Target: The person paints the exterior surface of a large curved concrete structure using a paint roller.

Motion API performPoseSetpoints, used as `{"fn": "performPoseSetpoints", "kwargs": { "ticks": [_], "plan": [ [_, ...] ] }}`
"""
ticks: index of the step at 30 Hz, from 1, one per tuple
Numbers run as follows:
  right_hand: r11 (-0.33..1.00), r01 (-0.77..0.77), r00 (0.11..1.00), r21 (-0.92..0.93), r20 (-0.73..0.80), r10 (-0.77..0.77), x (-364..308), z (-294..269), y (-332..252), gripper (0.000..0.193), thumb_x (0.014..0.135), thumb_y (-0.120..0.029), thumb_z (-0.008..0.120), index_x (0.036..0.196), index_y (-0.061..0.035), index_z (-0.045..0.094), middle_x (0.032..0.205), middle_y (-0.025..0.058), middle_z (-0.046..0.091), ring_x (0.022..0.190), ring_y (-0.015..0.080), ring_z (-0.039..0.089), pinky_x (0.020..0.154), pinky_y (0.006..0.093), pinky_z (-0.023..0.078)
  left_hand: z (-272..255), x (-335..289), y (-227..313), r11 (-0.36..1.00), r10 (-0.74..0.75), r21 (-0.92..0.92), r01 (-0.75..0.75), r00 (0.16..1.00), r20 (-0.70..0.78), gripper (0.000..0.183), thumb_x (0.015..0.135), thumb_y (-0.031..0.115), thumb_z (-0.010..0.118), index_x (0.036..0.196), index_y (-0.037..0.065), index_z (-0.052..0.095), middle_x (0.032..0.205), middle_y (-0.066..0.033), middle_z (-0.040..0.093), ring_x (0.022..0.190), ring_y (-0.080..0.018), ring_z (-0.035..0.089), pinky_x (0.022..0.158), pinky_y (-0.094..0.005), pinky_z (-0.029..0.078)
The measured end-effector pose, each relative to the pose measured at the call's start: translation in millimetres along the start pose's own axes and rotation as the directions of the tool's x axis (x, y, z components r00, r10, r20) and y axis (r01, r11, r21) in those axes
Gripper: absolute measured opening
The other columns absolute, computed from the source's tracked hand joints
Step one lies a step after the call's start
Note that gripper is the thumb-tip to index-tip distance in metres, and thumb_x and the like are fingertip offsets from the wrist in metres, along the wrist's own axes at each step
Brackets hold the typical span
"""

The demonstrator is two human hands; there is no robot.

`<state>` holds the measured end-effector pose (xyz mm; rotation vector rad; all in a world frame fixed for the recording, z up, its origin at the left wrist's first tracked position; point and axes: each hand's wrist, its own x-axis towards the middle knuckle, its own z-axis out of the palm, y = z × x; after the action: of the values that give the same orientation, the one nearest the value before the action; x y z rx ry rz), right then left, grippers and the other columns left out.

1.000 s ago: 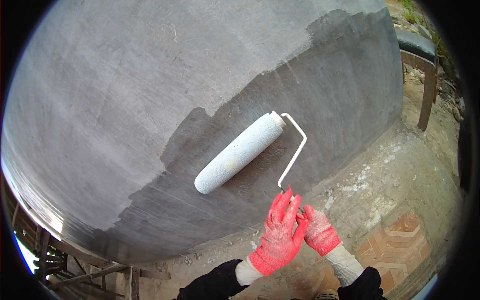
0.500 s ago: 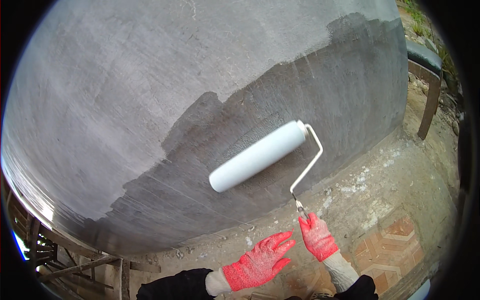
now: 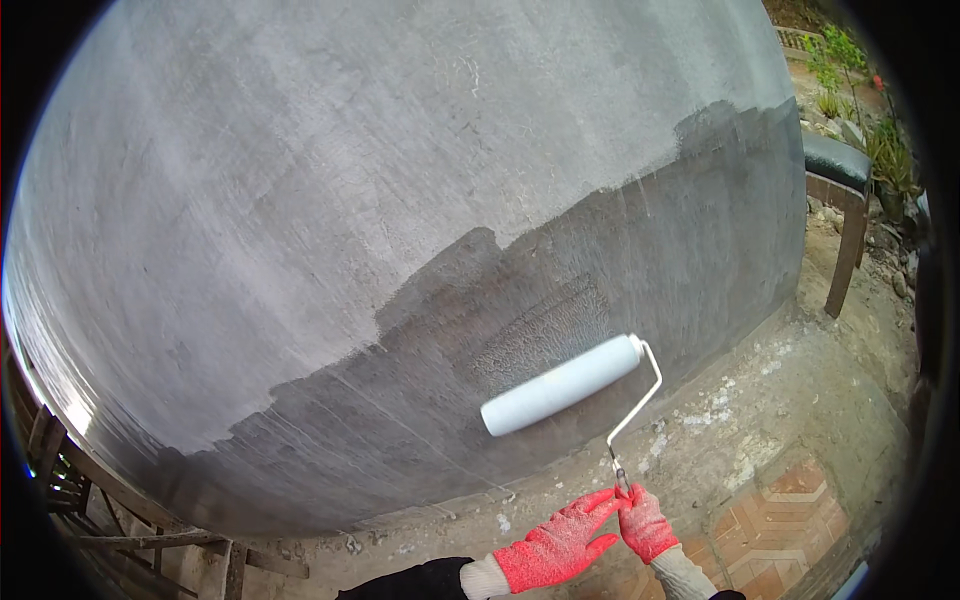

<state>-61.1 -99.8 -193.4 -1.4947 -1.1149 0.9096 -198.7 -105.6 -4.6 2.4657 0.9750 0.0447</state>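
A paint roller (image 3: 565, 385) with a long white sleeve rests against the lower part of a grey wall (image 3: 300, 180). Its white wire frame (image 3: 655, 385) bends down to a short handle. My right hand (image 3: 648, 527), in a red coated glove, is wrapped around that handle. My left hand (image 3: 560, 545), gloved alike, lies just beside it. Its fingers stretch toward the handle with the thumb apart; whether they touch it I cannot tell. A dark, wet-looking band (image 3: 700, 220) covers the wall's lower part, with a stippled patch (image 3: 550, 325) just above the roller.
At right stands a dark-topped bench (image 3: 838, 165) on a wooden leg, with plants (image 3: 890, 155) behind it. Wooden framing (image 3: 150, 542) is at lower left. Rough concrete with white splatters (image 3: 715, 405) runs along the wall's foot, beside patterned tiles (image 3: 785, 525).
The roller has come down the wall toward me, exposing the stippled patch above it. My left hand has moved right, closer to the right hand and handle. The view has shifted somewhat.
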Motion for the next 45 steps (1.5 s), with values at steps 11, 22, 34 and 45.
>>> {"fn": "performPoseSetpoints", "kwargs": {
  "ticks": [11,22,34,45],
  "plan": [
    [0.996,0.036,0.999,-0.08,-0.012,-0.037,13.0,11.6,-25.3,0.035,0.091,-0.033,0.056,0.084,0.0004,0.053,0.069,0.0233,0.057,0.067,0.0423,0.056,0.057,0.044,0.042,-0.4,-16.8,-17.6,0.999,-0.04,-0.019,0.037,0.987,-0.156,0.061,0.092,0.034,0.055,0.141,0.005,0.033,0.146,-0.0183,0.03,0.132,-0.0352,0.035,0.108,-0.0414,0.032],
    [0.998,0.026,1.0,0.06,0.014,-0.027,48.1,4.1,-96.2,0.036,0.09,-0.034,0.059,0.081,0.0007,0.053,0.067,0.0224,0.057,0.064,0.041,0.059,0.055,0.0441,0.043,2.6,-13.7,-17.6,0.998,-0.046,-0.058,0.04,0.992,-0.114,0.061,0.093,0.034,0.055,0.141,0.003,0.033,0.146,-0.02,0.031,0.133,-0.0347,0.034,0.108,-0.0406,0.031],
    [0.975,-0.154,0.987,-0.163,0.016,0.158,-13.7,8.2,18.2,0.025,0.09,-0.024,0.058,0.09,0.0007,0.058,0.073,0.0199,0.059,0.067,0.0207,0.054,0.062,0.0376,0.044,13.2,-24.3,-4.9,0.995,-0.032,-0.101,0.028,0.999,-0.035,0.061,0.093,0.035,0.054,0.141,0.004,0.033,0.147,-0.0183,0.03,0.132,-0.0349,0.035,0.108,-0.0403,0.032],
    [0.994,0.011,1.0,-0.11,-0.002,-0.011,36.9,-5.5,-66.2,0.037,0.091,-0.036,0.057,0.083,-0.0004,0.053,0.069,0.0228,0.058,0.07,0.0426,0.058,0.058,0.0456,0.043,-8.3,-18.9,0.4,0.997,-0.033,-0.073,0.026,0.995,-0.099,0.063,0.093,0.036,0.053,0.143,0.005,0.03,0.148,-0.0188,0.026,0.133,-0.0359,0.034,0.107,-0.0414,0.032]
  ]
}}
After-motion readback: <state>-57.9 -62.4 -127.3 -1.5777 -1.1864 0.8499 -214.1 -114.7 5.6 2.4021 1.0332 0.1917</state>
